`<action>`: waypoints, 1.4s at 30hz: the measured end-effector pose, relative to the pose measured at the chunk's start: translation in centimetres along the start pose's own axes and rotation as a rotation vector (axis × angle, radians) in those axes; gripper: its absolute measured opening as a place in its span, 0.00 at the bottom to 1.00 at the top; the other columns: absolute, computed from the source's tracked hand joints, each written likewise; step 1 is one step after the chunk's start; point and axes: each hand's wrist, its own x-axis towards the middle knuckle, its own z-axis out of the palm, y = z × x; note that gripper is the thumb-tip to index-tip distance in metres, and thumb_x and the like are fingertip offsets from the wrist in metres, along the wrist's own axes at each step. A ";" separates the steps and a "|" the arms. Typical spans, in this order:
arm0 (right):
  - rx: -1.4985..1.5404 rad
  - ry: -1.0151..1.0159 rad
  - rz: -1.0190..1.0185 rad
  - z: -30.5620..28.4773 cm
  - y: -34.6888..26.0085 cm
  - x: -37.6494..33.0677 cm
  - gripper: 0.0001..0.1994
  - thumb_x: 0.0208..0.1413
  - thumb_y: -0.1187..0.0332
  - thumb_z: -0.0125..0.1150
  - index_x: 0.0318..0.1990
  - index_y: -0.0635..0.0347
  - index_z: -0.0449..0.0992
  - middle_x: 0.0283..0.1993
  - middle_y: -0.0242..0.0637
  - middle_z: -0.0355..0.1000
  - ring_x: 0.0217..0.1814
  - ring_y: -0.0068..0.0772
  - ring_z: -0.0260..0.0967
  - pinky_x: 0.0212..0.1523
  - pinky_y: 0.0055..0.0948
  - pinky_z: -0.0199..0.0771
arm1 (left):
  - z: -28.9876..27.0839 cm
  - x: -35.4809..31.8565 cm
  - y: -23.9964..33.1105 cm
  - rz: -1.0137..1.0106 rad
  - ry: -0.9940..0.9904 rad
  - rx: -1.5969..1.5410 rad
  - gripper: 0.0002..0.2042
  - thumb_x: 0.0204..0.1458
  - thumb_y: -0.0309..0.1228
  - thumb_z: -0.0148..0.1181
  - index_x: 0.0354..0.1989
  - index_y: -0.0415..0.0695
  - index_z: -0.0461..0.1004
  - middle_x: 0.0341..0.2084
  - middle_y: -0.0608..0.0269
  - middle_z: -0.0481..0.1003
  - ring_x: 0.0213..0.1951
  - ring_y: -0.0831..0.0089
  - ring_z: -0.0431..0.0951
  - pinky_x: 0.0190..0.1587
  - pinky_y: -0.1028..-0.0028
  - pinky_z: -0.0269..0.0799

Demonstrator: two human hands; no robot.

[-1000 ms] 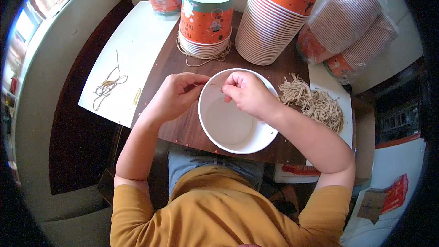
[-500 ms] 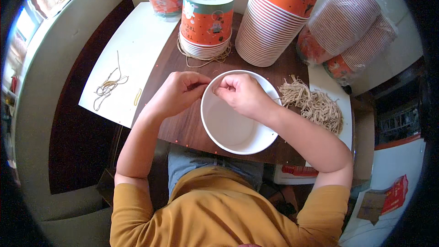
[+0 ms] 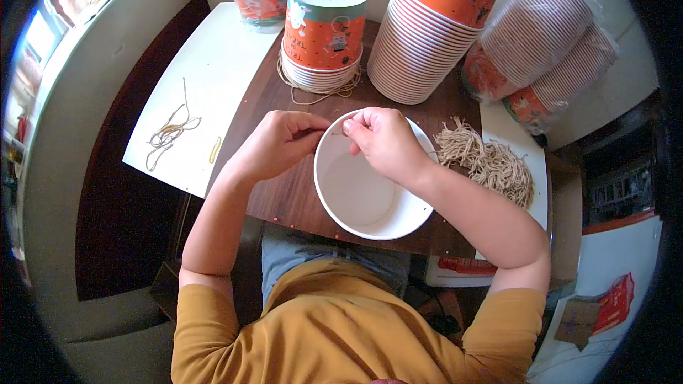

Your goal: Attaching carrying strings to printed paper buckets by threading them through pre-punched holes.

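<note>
Your dark wooden table carried a white bucket, stacked cups — and white sheets.

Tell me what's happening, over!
Left hand and right hand pinch a thin string at the white bucket's rim. String pile lies right. Nothing in the way.

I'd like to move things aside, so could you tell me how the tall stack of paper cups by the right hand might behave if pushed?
The stack of cups leans and is tall, so it would probably tip or slide apart. Being thin paper, it is likely light, and the dark wooden table looks smooth.
</note>
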 end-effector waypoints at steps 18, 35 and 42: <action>-0.143 -0.277 0.043 -2.4 -1.4 -2.2 0.12 0.55 0.64 0.61 0.36 0.66 0.77 0.27 0.33 0.75 0.32 0.19 0.69 0.36 0.24 0.70 | 3.5 -4.1 0.5 -0.015 0.238 0.068 0.05 0.48 0.25 0.58 0.29 0.35 0.74 0.22 0.59 0.75 0.25 0.75 0.75 0.28 0.76 0.70; -0.372 0.281 -0.645 3.2 -1.4 -12.1 0.07 0.48 0.76 0.63 0.35 0.63 0.72 0.25 0.39 0.68 0.24 0.42 0.68 0.25 0.36 0.68 | 4.6 -6.4 2.0 0.216 0.055 -0.326 0.07 0.54 0.24 0.58 0.40 0.35 0.75 0.29 0.61 0.76 0.33 0.76 0.76 0.37 0.78 0.72; -0.510 0.313 -0.753 5.2 -0.5 -13.8 0.08 0.48 0.71 0.64 0.36 0.61 0.74 0.29 0.35 0.68 0.26 0.34 0.66 0.30 0.30 0.64 | 5.1 -6.8 0.7 0.751 0.146 0.233 0.15 0.41 0.20 0.65 0.40 0.37 0.76 0.31 0.59 0.76 0.32 0.66 0.77 0.37 0.69 0.73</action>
